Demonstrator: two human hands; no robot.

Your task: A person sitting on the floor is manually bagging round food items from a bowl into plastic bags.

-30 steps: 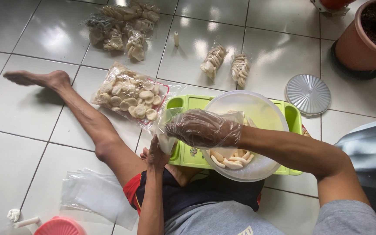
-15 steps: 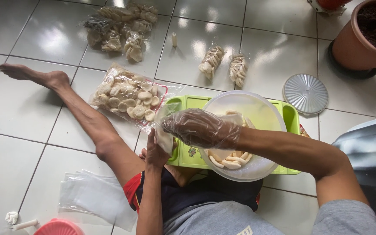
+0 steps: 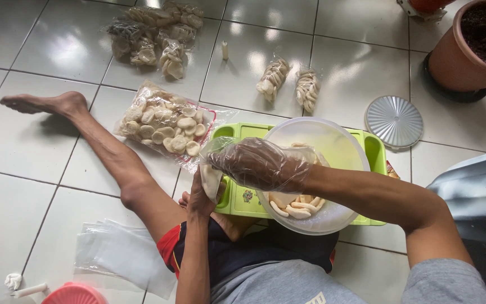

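Your left hand (image 3: 201, 194) grips a small bag (image 3: 211, 179) of crackers. Your gloved right hand (image 3: 260, 164), fingers curled, sits at the bag's mouth, w/ the bowl (image 3: 341, 149) just behind it.

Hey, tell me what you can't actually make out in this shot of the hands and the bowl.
- Head view: what the right hand grips; the crinkled plastic glove blurs it.
- How full the small bag in the left hand is; the right hand covers its mouth.
- The bowl's near contents, behind the right forearm.
- The flower pot and the pink lid, cut off by the edges.
- The tray's small picture: too small.
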